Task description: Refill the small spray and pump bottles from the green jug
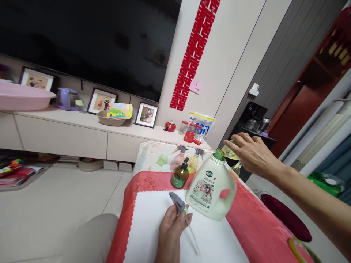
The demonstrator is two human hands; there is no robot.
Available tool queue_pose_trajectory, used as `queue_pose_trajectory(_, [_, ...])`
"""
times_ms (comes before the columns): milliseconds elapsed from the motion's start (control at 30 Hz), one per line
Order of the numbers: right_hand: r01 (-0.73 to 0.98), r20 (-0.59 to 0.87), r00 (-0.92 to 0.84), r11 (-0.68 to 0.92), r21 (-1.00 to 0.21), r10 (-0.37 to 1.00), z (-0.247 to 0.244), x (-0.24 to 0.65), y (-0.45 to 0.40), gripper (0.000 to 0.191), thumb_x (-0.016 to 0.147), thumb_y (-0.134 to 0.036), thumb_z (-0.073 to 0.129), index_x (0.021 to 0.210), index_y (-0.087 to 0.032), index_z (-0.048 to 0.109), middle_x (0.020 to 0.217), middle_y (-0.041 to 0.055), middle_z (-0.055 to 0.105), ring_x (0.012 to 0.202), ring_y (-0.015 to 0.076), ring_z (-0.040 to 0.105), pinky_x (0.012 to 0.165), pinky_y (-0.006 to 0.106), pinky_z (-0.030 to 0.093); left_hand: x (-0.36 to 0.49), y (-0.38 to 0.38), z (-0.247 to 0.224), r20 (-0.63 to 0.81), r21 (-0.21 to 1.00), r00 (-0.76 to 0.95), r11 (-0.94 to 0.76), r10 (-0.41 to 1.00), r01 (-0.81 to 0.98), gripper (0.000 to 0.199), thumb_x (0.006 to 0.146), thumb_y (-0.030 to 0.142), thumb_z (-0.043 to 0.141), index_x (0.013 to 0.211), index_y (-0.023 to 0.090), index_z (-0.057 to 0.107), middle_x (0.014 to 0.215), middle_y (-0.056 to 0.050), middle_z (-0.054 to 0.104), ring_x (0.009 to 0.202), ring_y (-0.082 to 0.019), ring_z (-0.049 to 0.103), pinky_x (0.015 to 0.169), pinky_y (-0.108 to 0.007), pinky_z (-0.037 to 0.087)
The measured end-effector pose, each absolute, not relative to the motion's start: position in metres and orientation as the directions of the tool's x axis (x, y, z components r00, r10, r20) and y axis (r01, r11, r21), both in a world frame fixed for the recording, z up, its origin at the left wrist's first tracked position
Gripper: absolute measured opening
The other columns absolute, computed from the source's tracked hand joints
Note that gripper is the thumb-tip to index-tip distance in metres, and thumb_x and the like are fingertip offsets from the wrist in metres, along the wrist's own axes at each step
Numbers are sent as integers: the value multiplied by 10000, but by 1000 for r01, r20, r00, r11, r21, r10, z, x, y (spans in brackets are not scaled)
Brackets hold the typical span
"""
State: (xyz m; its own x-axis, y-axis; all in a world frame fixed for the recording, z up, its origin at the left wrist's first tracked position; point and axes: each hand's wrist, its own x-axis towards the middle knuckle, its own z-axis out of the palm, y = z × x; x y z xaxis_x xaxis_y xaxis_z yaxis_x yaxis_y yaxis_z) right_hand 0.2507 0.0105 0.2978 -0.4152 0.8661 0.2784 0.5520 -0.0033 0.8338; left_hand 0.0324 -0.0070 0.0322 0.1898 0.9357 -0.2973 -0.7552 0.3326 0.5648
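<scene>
Closed around a grey spray nozzle (177,201) with a thin dip tube is my left hand (172,224), above the white mat (148,219). A large pale green detergent jug (212,190) stands on the mat, its green spout uncovered. Behind the jug, my right hand (251,151) grips a clear bottle with yellowish liquid (229,151), tilted near the spout; the fingers partly hide it. Left of the jug stand a dark green pump bottle (180,175), a pink spray bottle (177,160) and a yellow spray bottle (193,163).
A light green item (162,159) lies on the floral cloth. Behind is a cabinet (63,124) with photo frames, a basket, red-lidded jars (183,127) and a pink basin (24,96). A tape roll (294,244) sits at the lower right, near a dark red stool (286,217).
</scene>
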Motion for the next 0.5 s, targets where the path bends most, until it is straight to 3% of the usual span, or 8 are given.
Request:
queue_pose_trajectory(200, [491,214,-462,48,870,861,305,243,13,596,786,15,467,1316,-245,550,1290,102,516,1222,286,416,772,350,312,30,-8,34,-291,547,206,339,934,-765,567,502,421,961,940,137,740,1007,-142,769,772,-247,745,791,-373,580])
queue_pose_trajectory(500, [435,163,-501,84,897,850,314,231,16,521,842,13,418,1281,-226,566,1298,108,520,1256,282,395,823,383,343,27,-10,39,-303,533,218,354,928,-769,517,524,384,958,924,138,742,1000,-133,768,770,-239,742,787,-362,574])
